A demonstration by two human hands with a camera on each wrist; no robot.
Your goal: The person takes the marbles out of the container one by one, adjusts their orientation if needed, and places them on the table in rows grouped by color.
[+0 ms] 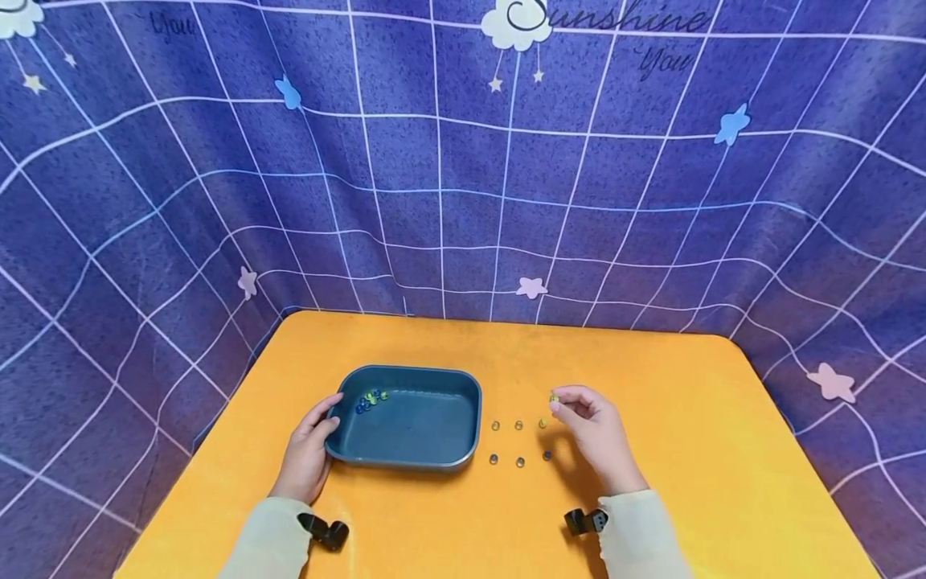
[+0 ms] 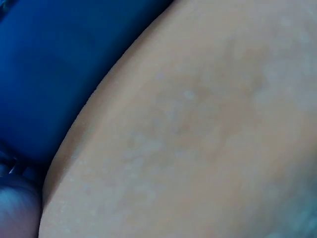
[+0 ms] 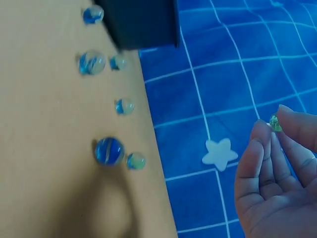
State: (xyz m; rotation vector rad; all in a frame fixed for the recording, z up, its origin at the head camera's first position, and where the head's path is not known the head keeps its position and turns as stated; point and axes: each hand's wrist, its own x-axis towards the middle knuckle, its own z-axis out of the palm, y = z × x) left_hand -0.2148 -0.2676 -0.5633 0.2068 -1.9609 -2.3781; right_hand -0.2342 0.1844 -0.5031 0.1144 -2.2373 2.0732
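Note:
My right hand [image 1: 596,434] pinches a small yellow-green marble [image 1: 554,398] between thumb and fingertips, above the table; the right wrist view shows this marble [image 3: 275,123] too. Below it, glass marbles lie in two short rows: a yellowish one [image 1: 542,423] is nearest, with a dark blue one [image 1: 546,456] in front. At the left, a dark blue rectangular tray [image 1: 408,462] stands on the table. My left hand [image 1: 307,458] grips its left rim. Several blue and yellow-green marbles [image 1: 371,399] lie inside, near the back left corner. Skin mostly fills the left wrist view.
The yellow-orange table [image 1: 615,354] has rounded back corners. Behind it and at both sides hangs a blue-purple grid-patterned cloth [image 1: 463,161] with stars. Clear marbles [image 1: 518,425] lie between the tray and my right hand. A black wrist camera [image 1: 584,521] sits at the right cuff.

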